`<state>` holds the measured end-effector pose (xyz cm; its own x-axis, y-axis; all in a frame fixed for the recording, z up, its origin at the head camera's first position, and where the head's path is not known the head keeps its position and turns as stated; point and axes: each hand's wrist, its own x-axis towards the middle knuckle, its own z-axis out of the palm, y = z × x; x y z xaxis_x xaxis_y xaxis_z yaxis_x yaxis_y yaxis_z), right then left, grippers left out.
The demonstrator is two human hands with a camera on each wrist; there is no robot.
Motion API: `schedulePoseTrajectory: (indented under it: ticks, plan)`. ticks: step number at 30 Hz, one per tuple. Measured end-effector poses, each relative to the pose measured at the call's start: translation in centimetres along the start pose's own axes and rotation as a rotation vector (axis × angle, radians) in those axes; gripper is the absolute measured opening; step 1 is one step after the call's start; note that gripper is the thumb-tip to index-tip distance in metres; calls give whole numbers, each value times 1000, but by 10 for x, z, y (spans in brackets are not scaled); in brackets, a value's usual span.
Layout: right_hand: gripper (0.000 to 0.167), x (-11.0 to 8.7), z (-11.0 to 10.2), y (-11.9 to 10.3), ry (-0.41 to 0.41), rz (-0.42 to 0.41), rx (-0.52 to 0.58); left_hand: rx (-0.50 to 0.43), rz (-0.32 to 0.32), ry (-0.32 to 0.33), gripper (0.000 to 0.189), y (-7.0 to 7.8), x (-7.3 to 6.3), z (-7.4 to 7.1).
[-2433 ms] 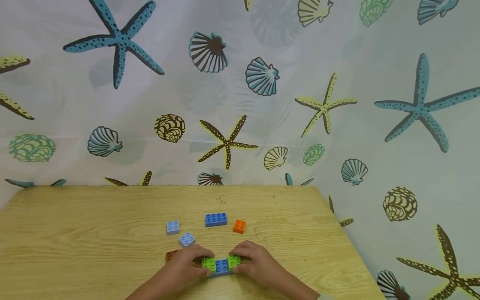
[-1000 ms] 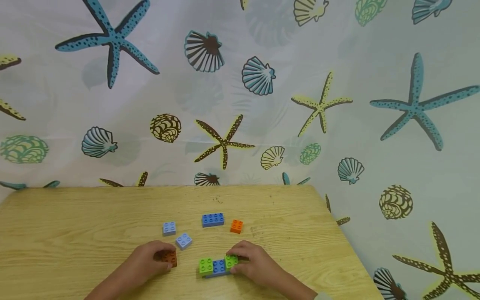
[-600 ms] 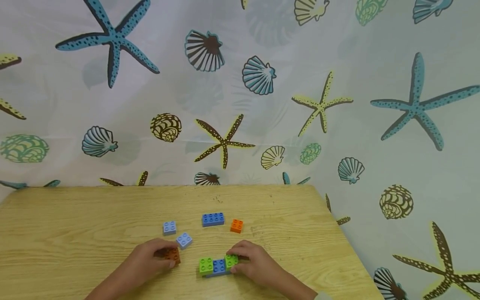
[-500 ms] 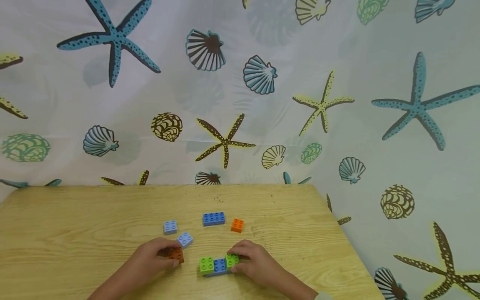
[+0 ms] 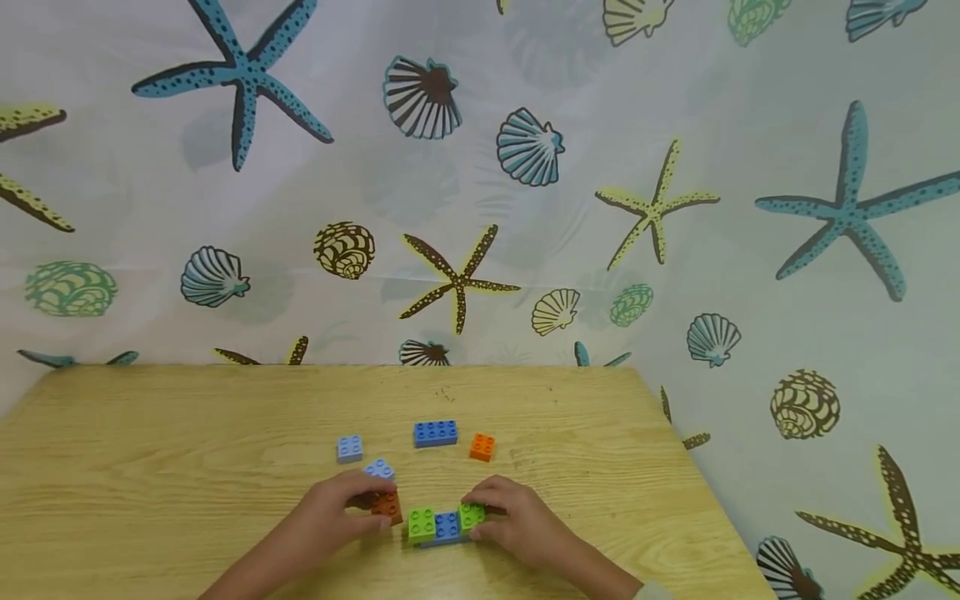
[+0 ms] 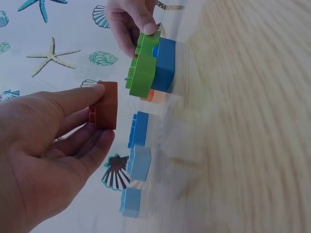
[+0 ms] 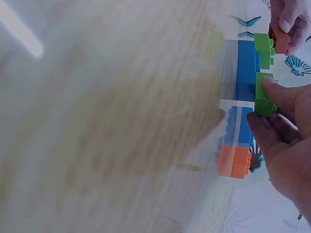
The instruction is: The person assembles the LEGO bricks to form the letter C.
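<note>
My left hand (image 5: 330, 517) pinches a reddish-brown toy brick (image 5: 387, 507) between thumb and fingers. In the left wrist view this brown brick (image 6: 107, 106) is held off the tabletop, studs toward the palm. Just right of it, a long blue brick (image 5: 447, 528) lies on the table with a green brick (image 5: 422, 525) on its left end and another green brick (image 5: 471, 517) on its right end. The blue studs between the two green bricks are bare. My right hand (image 5: 521, 521) grips the right green brick, thumb in front and fingers behind.
Behind the hands on the wooden table (image 5: 187, 467) lie a second long blue brick (image 5: 435, 433), an orange brick (image 5: 482, 447) and two light blue bricks, one farther left (image 5: 349, 448) and one (image 5: 379, 469) close to my left fingers. A patterned curtain (image 5: 525, 233) hangs at the back and right.
My left hand has left the left green brick, taken hold of the brown brick and carried it right, close to the green-and-blue build. My right hand has kept its grip.
</note>
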<state>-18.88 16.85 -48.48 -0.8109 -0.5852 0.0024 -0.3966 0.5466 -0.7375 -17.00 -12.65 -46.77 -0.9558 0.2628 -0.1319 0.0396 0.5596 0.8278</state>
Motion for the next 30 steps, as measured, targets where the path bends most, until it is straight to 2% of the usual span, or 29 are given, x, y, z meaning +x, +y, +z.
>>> schedulePoseTrajectory:
  ticks: [8,17,23,30]
  plan:
    - [37,1,0,0,-2,-16,-4,-34,116,-74,38,3,3,8]
    - [36,0,-1,0,7,-10,-9,-56,145,-123,37,8,8,17]
    - [36,0,-1,-1,4,3,3,-50,186,-138,37,12,9,18]
    - [36,0,-1,0,7,-17,-7,-30,229,-118,37,11,12,22]
